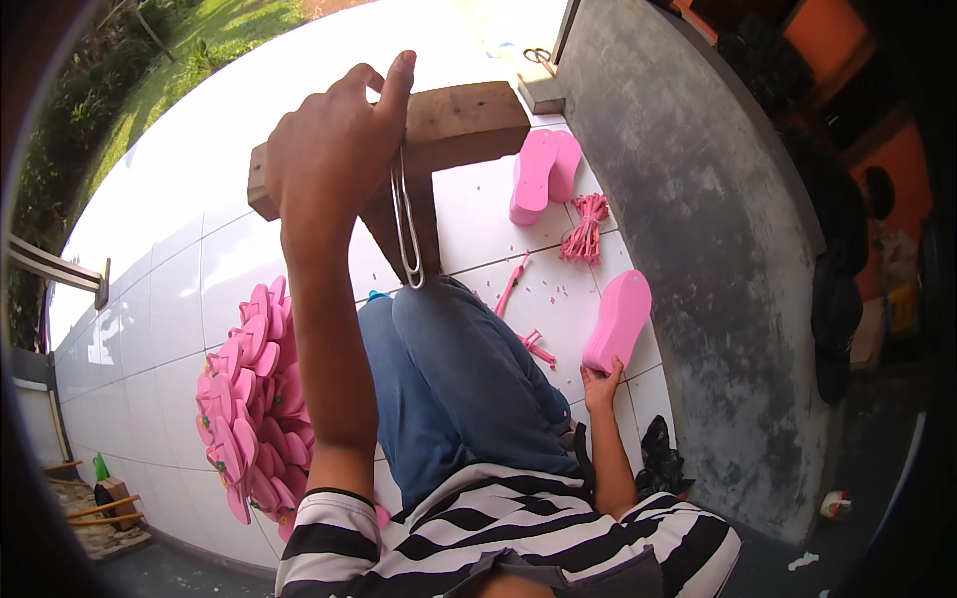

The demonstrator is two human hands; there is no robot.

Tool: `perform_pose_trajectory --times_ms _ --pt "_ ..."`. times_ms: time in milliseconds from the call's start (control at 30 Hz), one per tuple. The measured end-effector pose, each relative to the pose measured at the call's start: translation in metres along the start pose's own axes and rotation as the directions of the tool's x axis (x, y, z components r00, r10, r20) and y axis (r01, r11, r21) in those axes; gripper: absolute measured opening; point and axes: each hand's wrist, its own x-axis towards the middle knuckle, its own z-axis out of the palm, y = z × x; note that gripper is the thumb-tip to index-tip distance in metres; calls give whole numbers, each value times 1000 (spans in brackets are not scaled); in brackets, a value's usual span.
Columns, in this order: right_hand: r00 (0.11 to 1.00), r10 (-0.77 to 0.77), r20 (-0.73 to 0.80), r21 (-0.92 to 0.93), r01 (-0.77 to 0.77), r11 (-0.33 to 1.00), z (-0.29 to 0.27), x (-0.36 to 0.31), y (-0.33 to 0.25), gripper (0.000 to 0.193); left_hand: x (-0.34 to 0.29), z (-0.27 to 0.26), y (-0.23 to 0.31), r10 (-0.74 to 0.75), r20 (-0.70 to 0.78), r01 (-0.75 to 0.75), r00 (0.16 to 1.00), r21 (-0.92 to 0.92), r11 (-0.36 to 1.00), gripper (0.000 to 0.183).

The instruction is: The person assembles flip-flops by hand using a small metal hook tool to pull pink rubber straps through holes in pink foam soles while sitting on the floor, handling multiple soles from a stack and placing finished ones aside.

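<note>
My left hand (334, 145) lies over the top bar of a wooden T-shaped stand (469, 120). Its thumb sticks up and the other fingers curl over the bar, their tips hidden. Beside the thumb a bent metal wire loop (406, 224) hangs down the post toward my knees; its upper end is hidden. On the right, my right hand (601, 383) grips the near end of a stack of pink foam soles (620, 314) on the floor. Farther off stand more pink soles (538, 174), with a tied bundle of pink sandal straps (586, 229) close by. Loose pink straps (536, 347) lie beside my knees.
A heap of pink flip-flops (254, 399) covers the tiles left of my legs. Along the right runs a low grey concrete wall (698, 249), with a black plastic bag (658, 453) at its foot. Scissors (538, 57) rest on a ledge at the far end. Small pink scraps dot the floor.
</note>
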Motion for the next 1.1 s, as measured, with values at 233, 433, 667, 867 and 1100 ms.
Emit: perform_pose_trajectory --times_ms 233,433,667,867,1100 --pt "1000 -7 -23 -29 7 1000 27 37 -1 80 -4 8 -12 333 -199 -297 922 191 936 57" --pt "974 -213 -78 -320 178 931 53 35 -9 84 -5 2 -5 45 -68 -46 997 -11 999 57" --pt "326 -936 133 -975 211 -65 103 20 -2 73 -10 4 1 75 -219 -80 973 -15 997 53" --pt "588 -695 415 -745 658 112 209 66 23 75 -7 8 -9 181 -67 -159 981 253 954 34" --pt "732 -590 341 -830 529 178 297 142 68 121 -12 -10 14 1 -77 -1 997 7 1000 36"
